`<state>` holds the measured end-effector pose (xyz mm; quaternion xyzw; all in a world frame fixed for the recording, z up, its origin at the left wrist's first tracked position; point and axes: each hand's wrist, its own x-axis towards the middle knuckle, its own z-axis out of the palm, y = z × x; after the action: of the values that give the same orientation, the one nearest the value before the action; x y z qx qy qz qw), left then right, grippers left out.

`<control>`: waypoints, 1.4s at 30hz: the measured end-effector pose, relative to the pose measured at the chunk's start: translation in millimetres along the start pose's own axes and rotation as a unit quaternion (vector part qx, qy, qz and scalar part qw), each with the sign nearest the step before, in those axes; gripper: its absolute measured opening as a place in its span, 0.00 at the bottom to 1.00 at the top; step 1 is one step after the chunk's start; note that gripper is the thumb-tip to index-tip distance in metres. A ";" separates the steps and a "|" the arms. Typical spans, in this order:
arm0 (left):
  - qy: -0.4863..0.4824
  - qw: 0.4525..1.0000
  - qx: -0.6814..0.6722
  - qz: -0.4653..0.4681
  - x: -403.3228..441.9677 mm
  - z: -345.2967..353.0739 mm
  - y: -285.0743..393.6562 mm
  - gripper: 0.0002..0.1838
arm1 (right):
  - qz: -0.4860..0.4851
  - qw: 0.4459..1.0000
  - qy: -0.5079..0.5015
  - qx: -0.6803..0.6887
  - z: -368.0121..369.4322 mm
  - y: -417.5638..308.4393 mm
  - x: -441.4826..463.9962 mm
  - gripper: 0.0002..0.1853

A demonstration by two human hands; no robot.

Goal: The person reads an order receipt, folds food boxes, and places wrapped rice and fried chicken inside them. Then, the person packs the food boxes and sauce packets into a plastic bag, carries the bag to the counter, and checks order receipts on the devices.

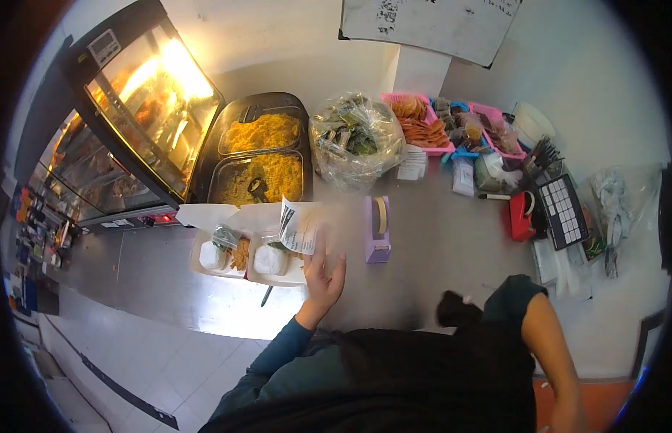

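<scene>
My left hand point(323, 280) is at the right edge of an open takeaway box point(289, 278), fingers stretched out and thumb apart. It seems to touch the box's side, though a blur hides the exact contact. In this box lie a white rounded portion of rice point(271, 260) and some food partly covered by a printed paper slip point(298, 229). A second open box point(219, 271) beside it contains another white portion point(212, 255), a small bag of greens point(225, 237) and a brown fried piece point(240, 254). My right forearm point(551, 339) points down to the lower right; its hand is not visible.
A lit glass food warmer point(145, 108) stands left, beside trays of yellow crumbs point(260, 133). Behind are a bag of leaves point(354, 137) and pink baskets point(451, 149). A purple tape dispenser point(377, 245), a red dispenser point(521, 216) and a keypad point(562, 209) sit rightward.
</scene>
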<state>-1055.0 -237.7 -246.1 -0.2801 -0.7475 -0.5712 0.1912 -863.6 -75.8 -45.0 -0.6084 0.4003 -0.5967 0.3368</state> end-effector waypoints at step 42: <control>0.221 0.944 -0.125 -0.213 4.4 -169.0 1.5 0.41 | 0.134 0.837 0.177 -0.500 -175.5 379.2 37.3 0.07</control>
<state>-1063.2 -399.0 -196.0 -0.0031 -0.6511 -0.7351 0.1888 -1071.9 -268.7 -353.9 -0.5188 0.7743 -0.3622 -0.0132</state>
